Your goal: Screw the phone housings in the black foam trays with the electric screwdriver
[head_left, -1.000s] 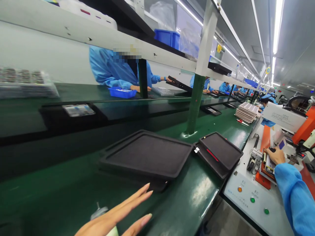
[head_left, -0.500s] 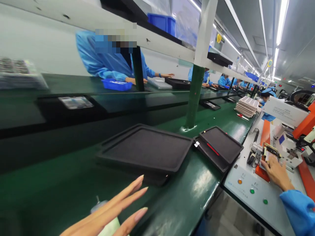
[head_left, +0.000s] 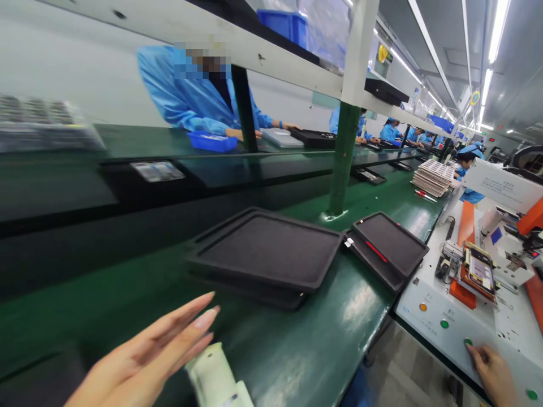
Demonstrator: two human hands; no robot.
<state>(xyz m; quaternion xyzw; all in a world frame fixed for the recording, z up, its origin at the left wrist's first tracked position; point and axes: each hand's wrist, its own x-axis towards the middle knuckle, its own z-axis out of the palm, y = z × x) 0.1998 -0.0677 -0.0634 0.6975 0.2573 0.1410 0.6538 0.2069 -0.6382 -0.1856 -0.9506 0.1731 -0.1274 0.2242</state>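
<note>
My left hand (head_left: 148,356) hovers flat above the green bench with its fingers stretched out, holding nothing. A white bottle-like object (head_left: 214,376) lies just below it. Ahead of the fingertips sits a stack of large black trays (head_left: 265,251). My right hand (head_left: 494,373) is at the bottom right, a fingertip on a green button (head_left: 468,342) of the white machine panel (head_left: 449,308). A phone-like part (head_left: 480,271) sits in the orange fixture on that machine.
A smaller stack of black trays (head_left: 390,243) lies right of the big ones, beside a green post (head_left: 343,161). A pile of flat parts (head_left: 432,178) sits farther along. A conveyor (head_left: 156,172) carries trays. People in blue coats (head_left: 190,102) work across the line.
My right hand left the fixture and dropped to the green button on the panel. My left hand drew back to the left, away from the large trays.
</note>
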